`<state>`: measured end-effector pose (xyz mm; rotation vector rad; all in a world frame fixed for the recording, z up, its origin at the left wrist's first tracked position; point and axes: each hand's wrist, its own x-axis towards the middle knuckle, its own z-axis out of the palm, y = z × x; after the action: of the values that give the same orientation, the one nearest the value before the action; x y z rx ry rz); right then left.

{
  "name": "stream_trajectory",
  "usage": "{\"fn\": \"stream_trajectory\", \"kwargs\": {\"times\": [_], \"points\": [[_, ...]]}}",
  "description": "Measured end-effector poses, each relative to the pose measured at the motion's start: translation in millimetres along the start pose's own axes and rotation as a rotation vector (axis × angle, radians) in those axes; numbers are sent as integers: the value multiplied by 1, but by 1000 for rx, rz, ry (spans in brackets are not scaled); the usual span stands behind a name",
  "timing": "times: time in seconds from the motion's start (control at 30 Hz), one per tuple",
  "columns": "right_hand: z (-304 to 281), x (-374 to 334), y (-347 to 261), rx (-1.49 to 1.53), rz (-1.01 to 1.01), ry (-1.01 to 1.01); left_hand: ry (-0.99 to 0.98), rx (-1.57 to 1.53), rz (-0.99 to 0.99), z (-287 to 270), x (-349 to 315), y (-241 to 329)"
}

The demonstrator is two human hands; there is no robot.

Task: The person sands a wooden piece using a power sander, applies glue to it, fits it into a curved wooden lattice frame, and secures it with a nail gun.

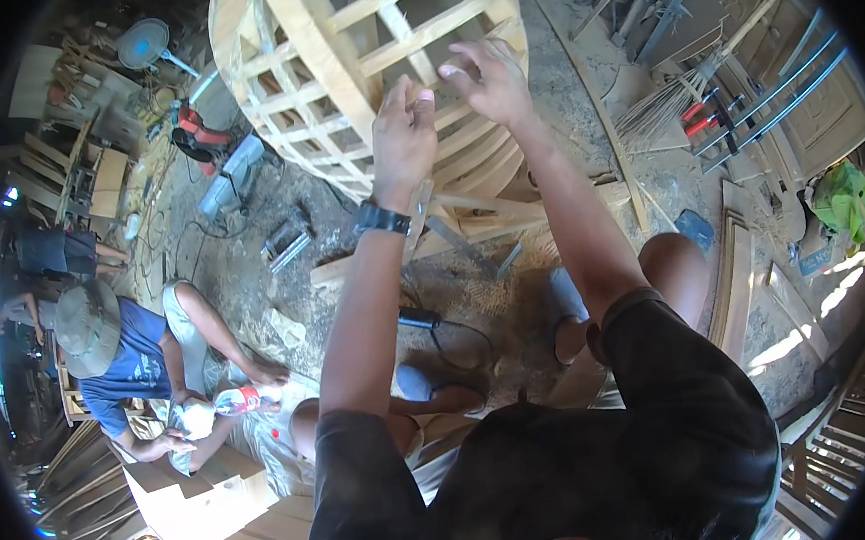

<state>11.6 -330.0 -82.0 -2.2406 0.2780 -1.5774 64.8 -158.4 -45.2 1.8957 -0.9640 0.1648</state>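
A large, rounded lattice frame of pale wooden slats stands in front of me at the top of the head view. My left hand is up against its near side, beside a thick slat, with the fingers curled in. Whatever lies between those fingers, if anything, is too small to make out. Just to the right, my right hand reaches over the crossing slats, its fingers bent but apart from the thumb. No object shows in it. A dark band circles my left wrist.
Left of the frame lie a red power tool and a metal tool. A person in a hat sits at left, near a bottle. Long boards and red-and-blue bar clamps are at right. A dark corded tool lies below my hands.
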Motion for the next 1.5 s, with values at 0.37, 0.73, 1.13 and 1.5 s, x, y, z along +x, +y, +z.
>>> {"fn": "stream_trajectory", "kwargs": {"times": [0.37, 0.73, 1.13, 1.5], "points": [[6, 59, 19, -20, 27, -1010, 16, -596, -309, 42, 53, -15], [9, 51, 21, 14, 36, -944, 223, -744, -285, 69, 47, -11], [1, 57, 21, 313, 241, -566, 176, -179, -197, 54, 40, -21], [1, 103, -4, -100, -39, -766, -24, -337, -248, 39, 38, -17]]}}
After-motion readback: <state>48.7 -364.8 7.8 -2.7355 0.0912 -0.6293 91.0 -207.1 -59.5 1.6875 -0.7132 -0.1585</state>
